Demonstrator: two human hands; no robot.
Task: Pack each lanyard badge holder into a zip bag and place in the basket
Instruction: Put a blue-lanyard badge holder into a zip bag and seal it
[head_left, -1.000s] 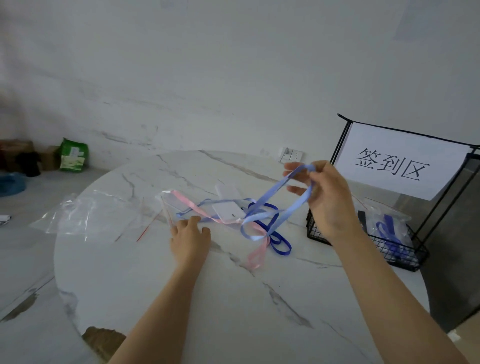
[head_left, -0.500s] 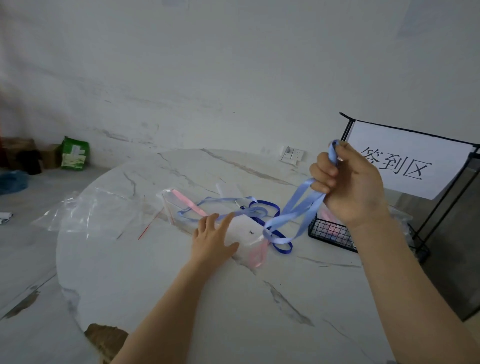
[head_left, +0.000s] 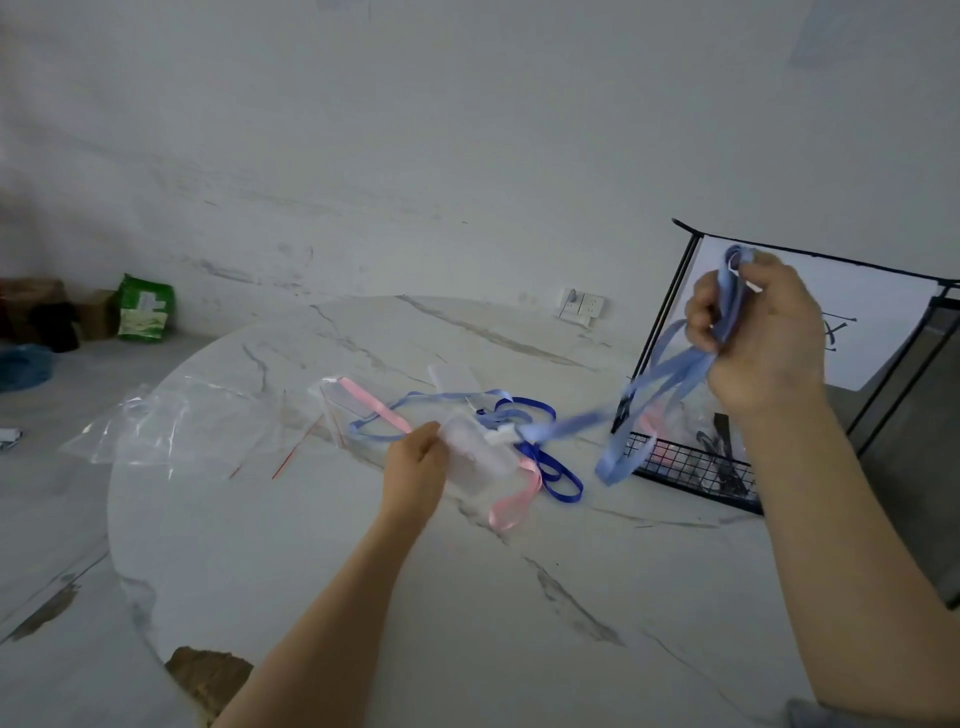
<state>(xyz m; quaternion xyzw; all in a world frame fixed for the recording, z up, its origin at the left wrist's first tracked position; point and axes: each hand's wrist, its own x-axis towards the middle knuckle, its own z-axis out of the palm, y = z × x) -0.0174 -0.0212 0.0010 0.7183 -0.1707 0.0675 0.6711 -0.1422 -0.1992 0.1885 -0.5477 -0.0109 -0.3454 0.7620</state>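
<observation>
Left hand and forearm bare, right hand and forearm bare — grey sleeve edge near the elbow.

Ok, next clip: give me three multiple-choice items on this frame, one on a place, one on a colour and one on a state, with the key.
1. Where does the wire basket stand?
A) on the table, at its right side
B) on the floor at the left
C) in the middle of the table

2. What colour is the lanyard that the right hand grips?
A) pink
B) light blue
C) green

3. What is the left hand doing?
A) lying flat and empty
B) holding the clear badge holder
C) reaching into the basket

Key:
1 A, the basket's base sits on the marble top at the right.
2 B, a light blue ribbon runs through the curled fingers.
3 B, the left hand pinches the clear holder just above the table.
</observation>
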